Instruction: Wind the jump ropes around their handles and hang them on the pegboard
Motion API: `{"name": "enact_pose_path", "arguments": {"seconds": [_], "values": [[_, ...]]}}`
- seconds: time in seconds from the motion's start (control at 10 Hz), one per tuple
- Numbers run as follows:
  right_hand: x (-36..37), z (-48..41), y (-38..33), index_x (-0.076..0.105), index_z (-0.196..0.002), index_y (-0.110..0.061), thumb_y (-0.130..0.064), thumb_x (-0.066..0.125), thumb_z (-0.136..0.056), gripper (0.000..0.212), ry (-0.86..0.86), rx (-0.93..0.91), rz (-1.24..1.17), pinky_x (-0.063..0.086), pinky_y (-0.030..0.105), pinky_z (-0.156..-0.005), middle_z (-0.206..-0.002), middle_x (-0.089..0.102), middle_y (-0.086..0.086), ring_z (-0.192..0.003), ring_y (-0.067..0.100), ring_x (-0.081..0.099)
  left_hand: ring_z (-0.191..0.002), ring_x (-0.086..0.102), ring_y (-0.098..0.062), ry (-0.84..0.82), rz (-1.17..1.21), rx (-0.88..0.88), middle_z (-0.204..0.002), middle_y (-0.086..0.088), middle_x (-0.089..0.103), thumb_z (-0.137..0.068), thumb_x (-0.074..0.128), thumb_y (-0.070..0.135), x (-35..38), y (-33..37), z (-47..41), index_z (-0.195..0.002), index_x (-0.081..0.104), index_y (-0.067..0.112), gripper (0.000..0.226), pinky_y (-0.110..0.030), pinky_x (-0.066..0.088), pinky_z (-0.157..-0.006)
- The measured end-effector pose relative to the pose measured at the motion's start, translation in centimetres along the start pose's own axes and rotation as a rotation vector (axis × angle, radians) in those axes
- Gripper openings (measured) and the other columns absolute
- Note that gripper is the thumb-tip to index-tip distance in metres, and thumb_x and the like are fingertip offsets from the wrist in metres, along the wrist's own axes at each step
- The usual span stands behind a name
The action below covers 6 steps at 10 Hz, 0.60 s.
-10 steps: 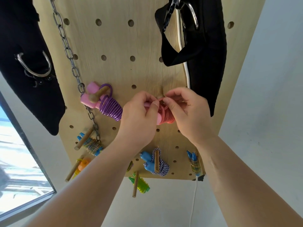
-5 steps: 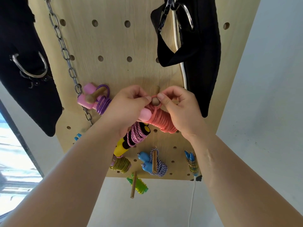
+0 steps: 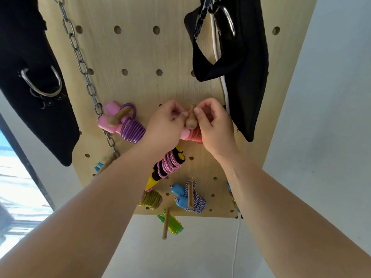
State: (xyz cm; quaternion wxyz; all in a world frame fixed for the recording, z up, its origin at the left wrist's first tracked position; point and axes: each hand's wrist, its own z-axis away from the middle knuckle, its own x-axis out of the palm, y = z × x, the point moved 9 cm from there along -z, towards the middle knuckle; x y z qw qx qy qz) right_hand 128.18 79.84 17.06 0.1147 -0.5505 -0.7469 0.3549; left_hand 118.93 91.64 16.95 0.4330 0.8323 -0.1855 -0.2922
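A wooden pegboard (image 3: 140, 57) fills the upper view. At its middle a wooden peg (image 3: 190, 122) sticks out toward me. Just below it hangs a wound coral-red jump rope with pink handles (image 3: 192, 135). My left hand (image 3: 164, 125) and my right hand (image 3: 214, 123) sit on either side of the peg, fingertips pinching the rope's loop at the peg. The loop itself is mostly hidden by my fingers. A purple rope with pink handles (image 3: 128, 127) hangs on a peg to the left.
Below hang a pink-corded rope with black-yellow handles (image 3: 170, 163), a blue-handled rope (image 3: 188, 197), an olive one (image 3: 150, 199) and a green one (image 3: 170, 223). A steel chain (image 3: 80, 63) and black padded straps (image 3: 34, 81) (image 3: 241, 57) hang above. A white cable (image 3: 222, 85) runs down the board.
Both hands carried the coral-red rope up and brought its loop over the central peg. The bundle now sits lower behind my hands, and the peg's knob shows between my fingertips.
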Motion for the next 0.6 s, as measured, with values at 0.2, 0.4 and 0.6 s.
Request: {"name": "enact_pose_path", "arguments": {"seconds": [0.2, 0.4, 0.6], "values": [[-0.5, 0.0, 1.9, 0.066, -0.087, -0.016, -0.029, 0.067, -0.097, 0.017, 0.204, 0.142, 0.02, 0.051, 0.019, -0.061, -0.076, 0.066, -0.01, -0.071, 0.004, 0.062, -0.069, 0.05, -0.009, 0.22, -0.23, 0.028, -0.08, 0.007, 0.054, -0.087, 0.074, 0.035, -2.0, 0.0, -1.7, -0.082, 0.054, 0.021, 0.025, -0.026, 0.037, -0.058], [-0.9, 0.2, 2.2, 0.069, -0.093, -0.018, -0.04, 0.068, -0.094, 0.022, 0.237, 0.343, 0.037, 0.05, 0.022, -0.063, -0.081, 0.069, -0.011, -0.075, 0.003, 0.064, -0.088, 0.06, -0.024, 0.252, -0.31, 0.011, -0.1, -0.005, 0.062, -0.086, 0.069, 0.041, -2.3, 0.8, -1.0, -0.095, 0.056, 0.019, 0.027, -0.04, 0.052, -0.076], [-1.4, 3.1, 0.1, 0.067, -0.113, -0.016, -0.026, 0.054, -0.103, 0.019, 0.134, 0.268, 0.0, 0.052, 0.028, -0.086, -0.099, 0.064, -0.012, -0.095, 0.007, 0.061, -0.096, 0.061, -0.027, 0.232, -0.279, -0.014, -0.116, -0.004, 0.057, -0.093, 0.058, 0.03, -3.2, 1.6, 2.9, -0.109, 0.056, 0.021, 0.018, -0.05, 0.056, -0.083]]}}
